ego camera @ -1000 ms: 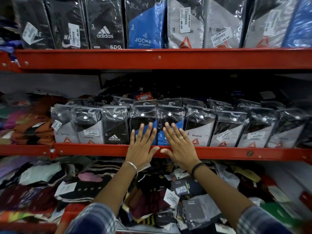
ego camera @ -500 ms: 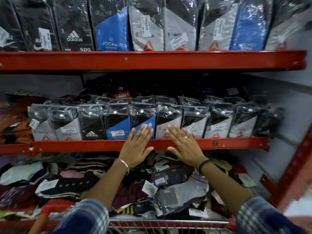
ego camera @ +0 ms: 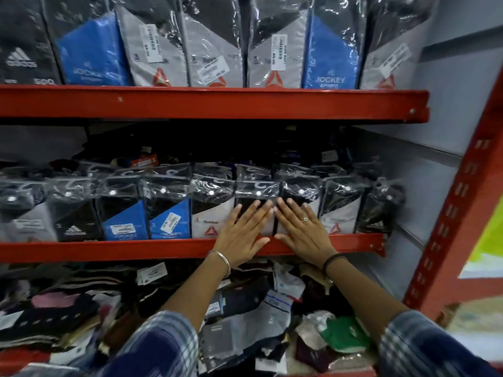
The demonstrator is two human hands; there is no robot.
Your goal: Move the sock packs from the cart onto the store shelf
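Note:
A row of plastic-wrapped sock packs (ego camera: 168, 213) stands upright along the middle red shelf (ego camera: 109, 250). My left hand (ego camera: 243, 231) lies flat, fingers spread, against the front of a black-and-white pack and the shelf's front edge. My right hand (ego camera: 299, 231), wearing a ring, is pressed flat on the neighbouring pack just to the right. The fingertips of both hands nearly touch. Neither hand holds anything. The cart is out of view.
An upper red shelf (ego camera: 217, 103) carries larger sock packs (ego camera: 212, 50). Below the middle shelf lies a jumble of loose socks (ego camera: 245, 308) and tags. A red upright post (ego camera: 457, 208) bounds the shelving on the right, with a grey wall panel behind.
Both hands have slid to the right along the row of packs, still flat against them. The view has also turned right, bringing the shelf's right end and post into view.

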